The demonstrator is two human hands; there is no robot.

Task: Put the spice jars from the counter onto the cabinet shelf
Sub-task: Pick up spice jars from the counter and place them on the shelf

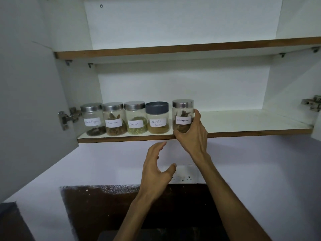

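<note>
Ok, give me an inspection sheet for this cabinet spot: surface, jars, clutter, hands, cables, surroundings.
Surface: lower shelf, white with a brown front edge, bare to the right of the jars.
Job's things: five labelled jars in a row at the shelf's left: pepper jar, cinnamon jar, fennel jar, coriander jar with a dark lid, second cinnamon jar at the front edge.
Clutter: nothing seen.
Grippers: right hand grips the second cinnamon jar; left hand open, empty, below the shelf.
Cables: nothing seen.
Surroundings: upper shelf holds nothing visible; wall socket; dark counter below.
</note>
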